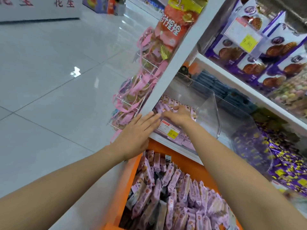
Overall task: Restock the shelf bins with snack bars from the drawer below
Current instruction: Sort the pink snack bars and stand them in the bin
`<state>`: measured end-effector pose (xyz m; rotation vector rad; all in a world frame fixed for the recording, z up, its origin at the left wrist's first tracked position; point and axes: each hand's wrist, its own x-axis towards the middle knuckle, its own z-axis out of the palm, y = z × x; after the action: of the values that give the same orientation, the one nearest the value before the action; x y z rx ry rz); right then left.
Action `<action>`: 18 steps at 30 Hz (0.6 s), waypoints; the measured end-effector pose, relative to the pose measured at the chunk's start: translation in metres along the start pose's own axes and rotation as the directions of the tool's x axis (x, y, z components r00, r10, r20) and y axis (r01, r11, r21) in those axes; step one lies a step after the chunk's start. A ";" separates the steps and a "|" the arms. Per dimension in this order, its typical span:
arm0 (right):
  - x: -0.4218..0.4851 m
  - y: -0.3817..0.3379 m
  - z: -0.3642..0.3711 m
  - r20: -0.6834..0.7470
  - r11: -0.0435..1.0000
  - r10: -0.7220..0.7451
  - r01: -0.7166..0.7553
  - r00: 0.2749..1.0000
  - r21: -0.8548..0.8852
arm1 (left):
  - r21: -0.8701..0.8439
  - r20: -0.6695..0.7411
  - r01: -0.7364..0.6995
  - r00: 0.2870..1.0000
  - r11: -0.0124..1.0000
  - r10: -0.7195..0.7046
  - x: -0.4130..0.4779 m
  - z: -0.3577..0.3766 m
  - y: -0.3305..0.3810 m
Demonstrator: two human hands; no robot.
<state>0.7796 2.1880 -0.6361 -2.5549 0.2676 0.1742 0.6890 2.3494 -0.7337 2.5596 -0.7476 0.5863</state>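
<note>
- Hands up at shelf bin (211, 113), neither clamped on anything in view.
- Right hand (180, 116): palm down inside bin, fingers straight and close together, resting on pink snack bars (167, 101); underside of palm hidden.
- Left hand (139, 128): flat, fingers straight and together, tips at bin's front lip beside price tag (169, 129), just at 6 o'clock of white upright (174, 67).
- Drawer (187, 165) at 6 o'clock from both hands, open, packed with spare bars (174, 193) standing on end, long axes roughly 12 to 6 o'clock.
- Probably next: down for another handful; left hand nearer drawer and outside bin, so likely quicker.
- Room: open straight down toward 6 o'clock; upright close at 12 o'clock of left hand, clear bin wall at 3 o'clock of right hand, white shelf edge (176, 147) between bin and drawer to clear on way out.
</note>
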 end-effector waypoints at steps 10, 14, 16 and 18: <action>0.004 0.001 -0.001 0.255 0.986 -0.015 -0.028 0.967 0.167 | -0.058 0.009 0.007 1.000 0.998 -0.007 -0.001 0.002 -0.001; 0.010 0.010 -0.002 0.285 0.965 0.006 -0.080 0.959 0.250 | -0.044 0.030 0.015 0.999 0.999 -0.014 -0.002 0.002 0.000; 0.012 0.014 -0.004 0.321 0.941 0.000 -0.108 0.947 0.320 | -0.033 0.044 0.024 0.999 0.999 -0.023 -0.002 0.003 0.000; 0.012 0.019 -0.007 0.339 0.927 -0.020 -0.110 0.940 0.360 | -0.018 0.049 0.030 0.998 0.999 -0.030 -0.003 0.004 0.000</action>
<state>0.7871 2.1667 -0.6419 -2.0962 0.2037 0.5230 0.6880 2.3485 -0.7381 2.5711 -0.7263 0.5065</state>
